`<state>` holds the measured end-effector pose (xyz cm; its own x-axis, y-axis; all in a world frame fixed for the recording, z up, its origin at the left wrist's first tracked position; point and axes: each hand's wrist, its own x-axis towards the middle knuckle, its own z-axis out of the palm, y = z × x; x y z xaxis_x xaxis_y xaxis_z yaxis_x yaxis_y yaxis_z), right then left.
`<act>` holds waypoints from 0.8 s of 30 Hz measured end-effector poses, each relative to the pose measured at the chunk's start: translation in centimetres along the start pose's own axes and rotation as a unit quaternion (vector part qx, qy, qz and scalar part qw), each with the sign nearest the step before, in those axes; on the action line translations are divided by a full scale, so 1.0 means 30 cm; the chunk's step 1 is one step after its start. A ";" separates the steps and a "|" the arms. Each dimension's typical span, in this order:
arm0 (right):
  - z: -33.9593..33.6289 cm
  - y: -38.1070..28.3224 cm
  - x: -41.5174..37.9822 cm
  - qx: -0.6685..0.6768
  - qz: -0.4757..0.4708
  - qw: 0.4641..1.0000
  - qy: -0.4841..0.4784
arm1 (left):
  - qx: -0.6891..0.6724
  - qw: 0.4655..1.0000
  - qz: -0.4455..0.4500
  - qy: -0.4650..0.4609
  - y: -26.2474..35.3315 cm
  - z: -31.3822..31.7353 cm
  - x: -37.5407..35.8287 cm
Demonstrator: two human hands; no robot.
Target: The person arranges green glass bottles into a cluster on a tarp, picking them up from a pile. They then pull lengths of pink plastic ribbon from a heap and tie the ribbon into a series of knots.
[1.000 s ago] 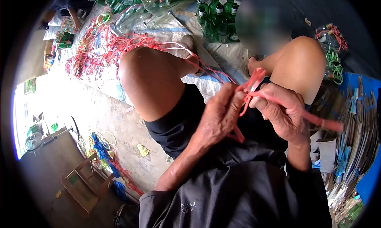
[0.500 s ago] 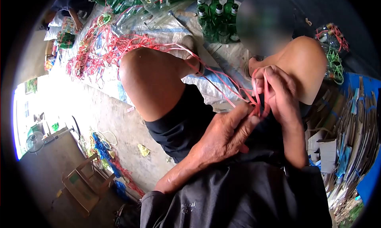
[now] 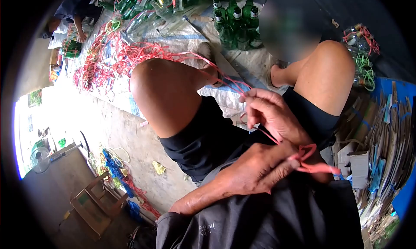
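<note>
Red plastic twine [image 3: 225, 77] runs from the heap past my knee to my hands. Higher up in front of my lap, my right hand [image 3: 273, 112] pinches the strands at its fingertips. Below it and nearer my body, my left hand [image 3: 255, 168] is closed on the same twine, thumb against fingers. Small loops and a blurred end of it stick out to the right of my left hand. One strand stretches between the two hands. My left hand partly covers my right wrist.
A tangled heap of red twine [image 3: 117, 60] lies on the woven sheet [image 3: 186, 43]. Green bottles [image 3: 236, 25] stand beyond my feet, more lie behind. Stacked cardboard [image 3: 390, 136] is at right, a wooden stool [image 3: 93, 203] lower left. Another person [image 3: 76, 10] works at upper left.
My right hand has moved left along the strands, away from my left hand. My left hand has shifted slightly right and down, with the loops now right of its fingers.
</note>
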<state>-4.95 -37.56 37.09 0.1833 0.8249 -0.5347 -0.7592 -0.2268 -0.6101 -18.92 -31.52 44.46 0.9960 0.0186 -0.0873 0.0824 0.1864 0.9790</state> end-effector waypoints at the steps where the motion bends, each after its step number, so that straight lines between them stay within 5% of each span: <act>1: -0.013 -0.030 -0.016 -0.017 -0.002 1.000 0.006 | -0.068 0.992 -0.102 0.023 0.029 -0.017 -0.007; 7: -0.081 -0.095 -0.127 -0.181 -0.133 0.974 0.021 | 0.054 0.947 0.000 0.318 -0.061 -0.110 0.035; 8: -0.104 -0.099 -0.145 -0.213 -0.142 0.967 0.019 | 0.231 0.916 0.086 0.316 -0.107 -0.153 0.043; 10: -0.090 -0.131 -0.191 -0.241 -0.125 0.962 0.024 | 0.167 0.929 0.060 0.324 -0.170 -0.162 0.051; 13: -0.108 -0.143 -0.235 -0.204 -0.119 0.971 -0.039 | 0.186 0.921 0.141 0.312 -0.194 -0.163 0.090; 15: -0.106 -0.140 -0.253 -0.197 -0.127 0.971 -0.052 | 0.041 0.957 0.010 0.289 -0.178 -0.131 0.078; 16: -0.100 -0.150 -0.264 -0.190 -0.124 0.972 -0.062 | 0.241 0.917 0.157 0.276 -0.199 -0.159 0.090; 20: -0.106 -0.163 -0.285 -0.195 -0.113 0.972 -0.067 | -0.189 0.948 0.002 0.256 -0.163 -0.099 0.062; 24: -0.116 -0.192 -0.294 -0.332 -0.073 0.935 -0.099 | -0.296 0.899 -0.072 0.315 -0.152 -0.094 0.065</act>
<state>-0.02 -45.35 43.28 0.0863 0.9369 -0.3388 -0.1682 -0.3215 -0.9319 -17.45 -29.57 39.31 0.7444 0.4692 -0.4750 -0.0086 0.7182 0.6958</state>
